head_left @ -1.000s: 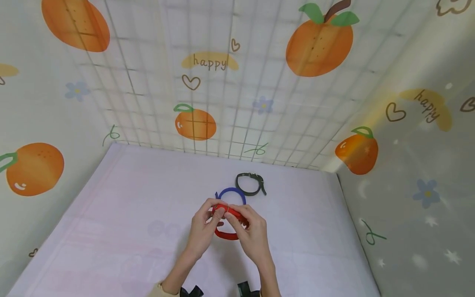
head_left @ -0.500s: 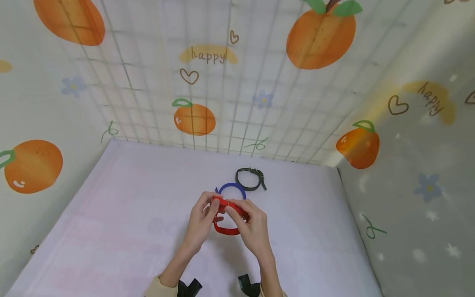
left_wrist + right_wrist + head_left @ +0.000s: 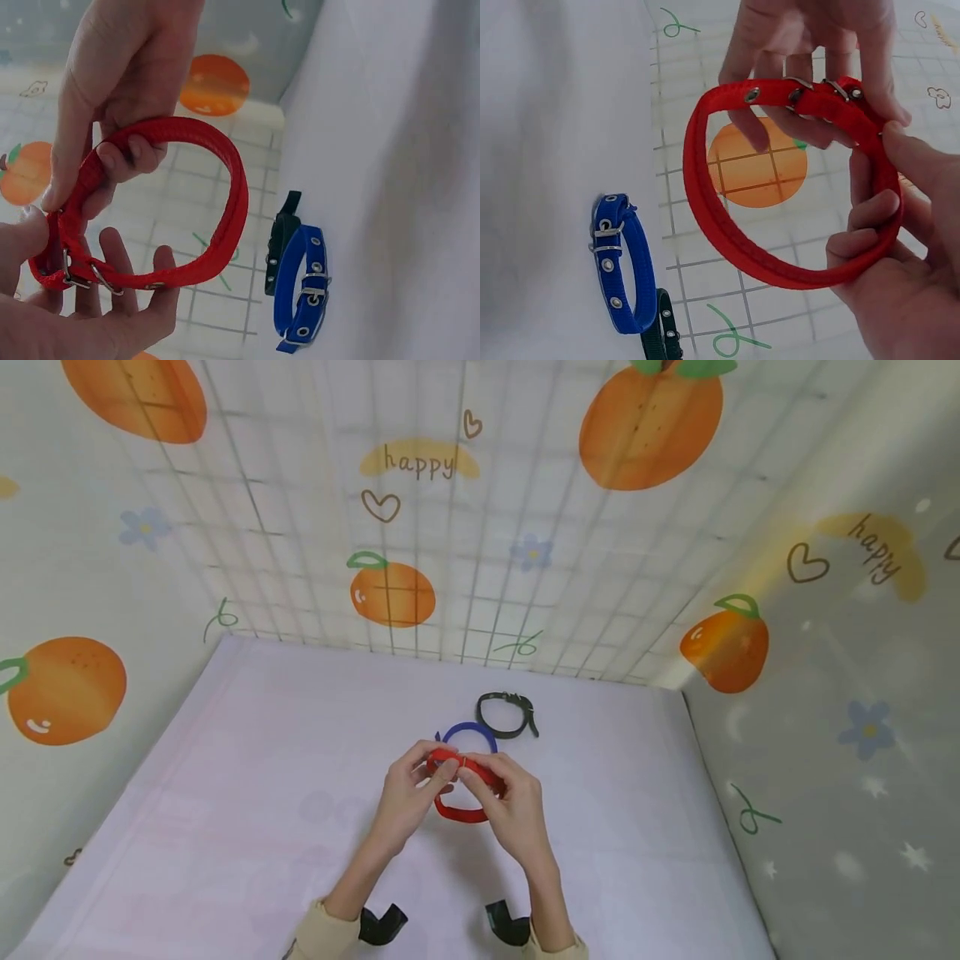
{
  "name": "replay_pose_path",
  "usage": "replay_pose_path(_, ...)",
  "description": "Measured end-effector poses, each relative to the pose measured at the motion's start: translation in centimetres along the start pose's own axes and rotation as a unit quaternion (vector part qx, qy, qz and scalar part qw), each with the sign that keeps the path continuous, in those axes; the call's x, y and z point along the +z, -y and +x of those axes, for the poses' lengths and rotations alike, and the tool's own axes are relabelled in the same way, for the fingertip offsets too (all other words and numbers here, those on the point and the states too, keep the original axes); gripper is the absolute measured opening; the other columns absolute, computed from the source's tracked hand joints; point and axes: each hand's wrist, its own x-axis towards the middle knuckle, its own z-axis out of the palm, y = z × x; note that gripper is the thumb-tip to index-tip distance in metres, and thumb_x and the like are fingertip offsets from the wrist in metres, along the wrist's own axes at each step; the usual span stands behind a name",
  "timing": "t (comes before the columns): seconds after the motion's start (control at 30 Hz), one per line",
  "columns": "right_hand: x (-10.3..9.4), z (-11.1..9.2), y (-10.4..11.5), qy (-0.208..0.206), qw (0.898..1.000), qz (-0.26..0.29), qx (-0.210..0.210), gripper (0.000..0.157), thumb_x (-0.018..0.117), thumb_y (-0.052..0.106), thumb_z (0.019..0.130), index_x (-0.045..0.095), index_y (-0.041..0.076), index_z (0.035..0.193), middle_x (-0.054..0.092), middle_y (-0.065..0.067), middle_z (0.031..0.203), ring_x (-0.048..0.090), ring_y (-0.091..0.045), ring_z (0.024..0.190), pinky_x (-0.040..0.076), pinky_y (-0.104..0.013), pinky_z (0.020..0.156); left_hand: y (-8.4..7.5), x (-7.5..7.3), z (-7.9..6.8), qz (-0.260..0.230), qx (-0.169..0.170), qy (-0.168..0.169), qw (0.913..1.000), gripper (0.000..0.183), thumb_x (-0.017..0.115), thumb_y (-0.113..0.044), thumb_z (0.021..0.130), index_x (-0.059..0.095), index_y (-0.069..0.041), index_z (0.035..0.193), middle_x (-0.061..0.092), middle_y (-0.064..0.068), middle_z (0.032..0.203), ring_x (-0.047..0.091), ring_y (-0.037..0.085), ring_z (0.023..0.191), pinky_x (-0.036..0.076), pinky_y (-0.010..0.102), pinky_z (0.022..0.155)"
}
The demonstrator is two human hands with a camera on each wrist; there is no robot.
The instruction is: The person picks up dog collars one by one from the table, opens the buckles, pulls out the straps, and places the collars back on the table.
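Both hands hold a red buckled collar (image 3: 461,815) up in front of me, its strap closed into a loop. My left hand (image 3: 405,793) grips it around the metal buckle (image 3: 71,271), thumb on the strap and fingers spread beneath. With thumb and curled fingers, my right hand (image 3: 519,806) grips the band just beside that. The two thumbs almost meet at the strap's end in the left wrist view. Metal eyelets and a ring show along the red strap (image 3: 697,165). Beyond the hands, a blue collar (image 3: 283,300) stands on its edge on the table, also buckled into a loop.
A dark green collar (image 3: 510,734) sits just behind the blue one, overlapping it in both wrist views. The white-covered table (image 3: 247,760) is bounded by patterned cloth walls (image 3: 292,552) at the back and sides. Black angled pieces (image 3: 382,925) show at both wrists.
The head view has tilted down, so everything sits higher in it. Both hands keep hold of the red collar, the left thumb shifting slightly along the strap.
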Motion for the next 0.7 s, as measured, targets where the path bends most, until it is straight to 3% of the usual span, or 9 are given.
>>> replay_pose_path(0.27,0.35,-0.14,-0.09,0.0,1.0,0.013,0.004,0.023,0.083,0.031,0.096,0.08,0.027,0.119,0.078,0.003,0.105,0.068,-0.013,0.084,0.06,-0.022,0.071,-0.1,0.34,-0.18,-0.068,-0.036,-0.035,0.9964,0.031,0.073,-0.023,0.103,0.069,-0.007,0.129,0.069,0.014,0.124,0.075,0.027,0.114,0.065,0.041,0.096)
replay_pose_path(0.43,0.52,-0.19,-0.15,-0.004,1.0,0.012,0.002,0.024,0.082,0.032,0.097,0.08,0.029,0.121,0.078,0.005,0.104,0.066,-0.013,0.083,0.058,-0.021,0.071,-0.09,0.72,-0.37,-0.12,-0.052,-0.065,0.9893,0.031,0.071,-0.021,0.104,0.067,-0.006,0.131,0.068,0.011,0.123,0.076,0.019,0.107,0.065,0.037,0.096)
replay_pose_path(0.57,0.45,-0.19,-0.07,-0.006,1.0,0.004,-0.003,0.024,0.082,0.032,0.096,0.081,0.029,0.12,0.077,0.005,0.103,0.066,-0.013,0.084,0.057,-0.021,0.07,0.01,0.85,-0.42,-0.096,-0.027,-0.056,0.9935,0.029,0.07,-0.021,0.105,0.065,-0.009,0.131,0.067,0.012,0.122,0.075,0.02,0.104,0.065,0.035,0.094)
replay_pose_path(0.7,0.16,-0.11,0.03,-0.004,1.0,-0.004,-0.013,0.023,0.083,0.03,0.096,0.082,0.027,0.118,0.077,0.005,0.099,0.066,-0.011,0.082,0.057,-0.021,0.069,-0.02,0.65,-0.29,-0.02,0.003,-0.029,0.9994,0.029,0.073,-0.023,0.104,0.066,-0.015,0.131,0.07,0.013,0.117,0.074,0.022,0.099,0.065,0.033,0.086)
